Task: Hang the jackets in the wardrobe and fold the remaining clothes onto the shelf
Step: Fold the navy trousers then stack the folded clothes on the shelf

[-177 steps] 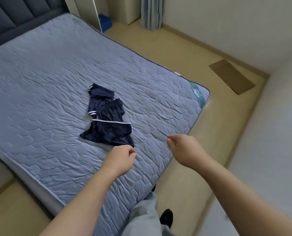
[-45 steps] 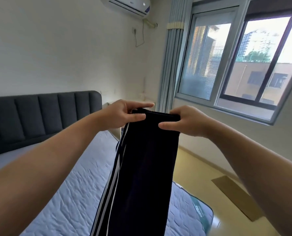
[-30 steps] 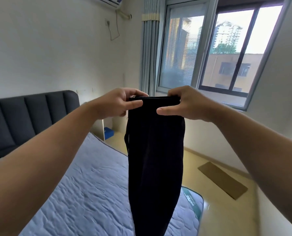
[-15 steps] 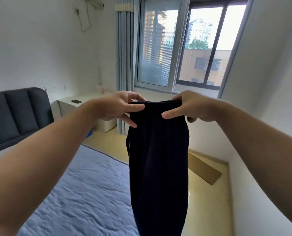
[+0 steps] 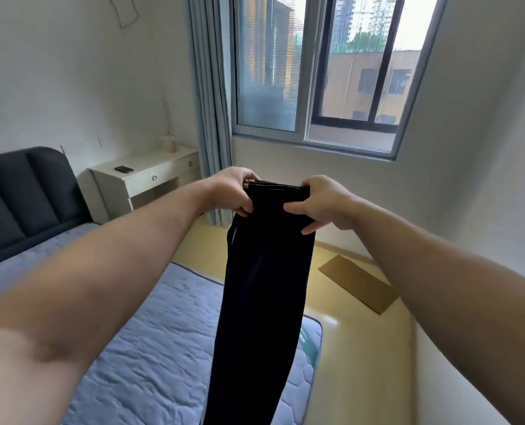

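Over the mattress I've got my left hand and right hand both pinching the top edge of these dark trousers, hanging straight down.

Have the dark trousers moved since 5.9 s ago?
Yes, upward: the dark trousers, earlier crumpled on the mattress, now hang over it from left hand and right hand.

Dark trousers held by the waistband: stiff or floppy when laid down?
Likely floppy: the dark trousers hang straight and limp below the left hand and right hand. Probably light, as pinches at the waistband carry them. They would likely crumple if released.
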